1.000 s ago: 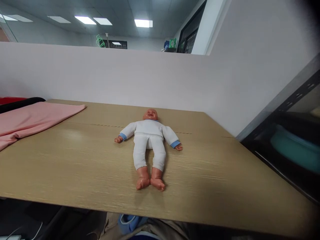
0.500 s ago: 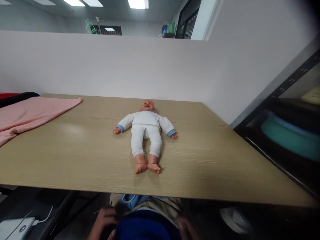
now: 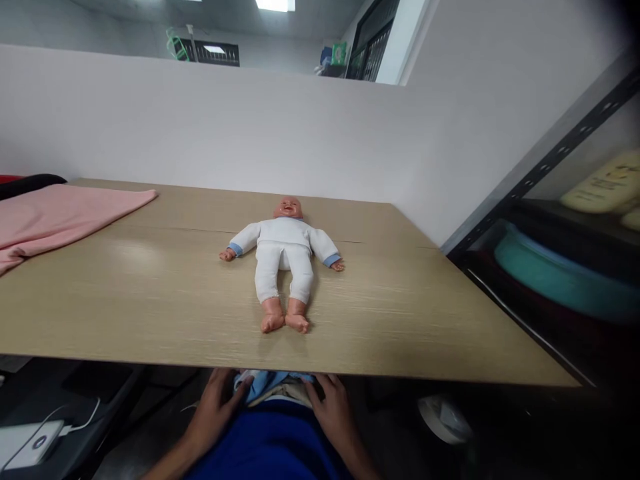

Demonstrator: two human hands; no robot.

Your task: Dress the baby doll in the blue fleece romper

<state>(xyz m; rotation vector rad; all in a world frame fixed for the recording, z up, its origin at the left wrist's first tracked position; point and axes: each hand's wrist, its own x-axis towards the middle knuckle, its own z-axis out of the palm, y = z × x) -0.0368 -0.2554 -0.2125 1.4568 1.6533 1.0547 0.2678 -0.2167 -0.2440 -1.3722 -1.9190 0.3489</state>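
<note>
A baby doll (image 3: 283, 257) in a white suit with blue cuffs lies face up in the middle of the wooden table (image 3: 150, 300), bare feet toward me. Both my hands are below the table's near edge, over my lap. My left hand (image 3: 214, 408) and my right hand (image 3: 331, 408) each take hold of a side of a light blue cloth (image 3: 267, 383) that lies between them. The table edge hides part of the cloth and of my fingertips. Neither hand touches the doll.
A pink cloth (image 3: 55, 213) is spread on the table's far left. A white partition wall (image 3: 200, 127) runs behind the table. A dark metal shelf (image 3: 555, 200) with a teal basin (image 3: 555, 277) stands at the right. A white device with a cable (image 3: 30, 450) lies at lower left.
The view has tilted down, so the doll sits higher in the picture. My hands came into view below the table edge and moved up to the light blue cloth.
</note>
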